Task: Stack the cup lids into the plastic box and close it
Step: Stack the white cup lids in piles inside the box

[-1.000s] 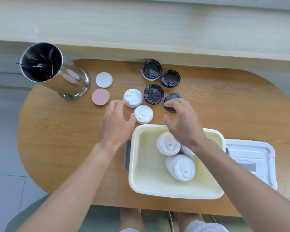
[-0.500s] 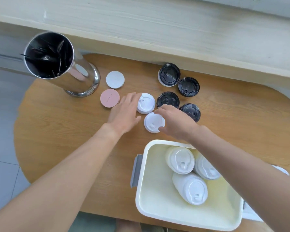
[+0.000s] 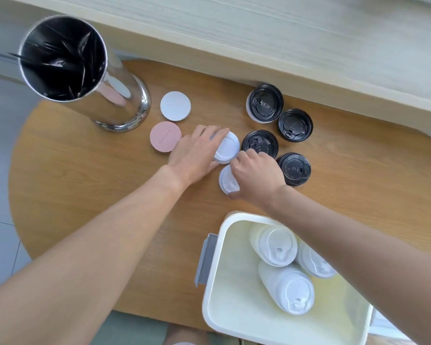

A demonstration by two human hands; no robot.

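My left hand [image 3: 195, 153] grips the far white lid [image 3: 228, 148] on the wooden table, fingers curled over its left side. My right hand [image 3: 258, 176] closes on the near white lid [image 3: 225, 180], covering its right half. Several black lids lie just right of my hands, the nearest being a black lid [image 3: 294, 169] beside my right wrist and another black lid [image 3: 259, 143] behind my fingers. The open plastic box [image 3: 210, 302] sits at the near right and holds three stacks of white lids [image 3: 275, 246]. Only a corner of the box cover [image 3: 383, 324] shows at the right.
A tall steel canister [image 3: 85, 75] with dark utensils stands at the far left. A white coaster [image 3: 175, 106] and a pink coaster [image 3: 165, 136] lie beside it. A pale wooden ledge [image 3: 284, 33] runs behind the table. The grey latch [image 3: 205, 260] hangs on the box's left side.
Both hands moved from above the box out to the two white lids and closed on them. The view shifted toward the table's far left.
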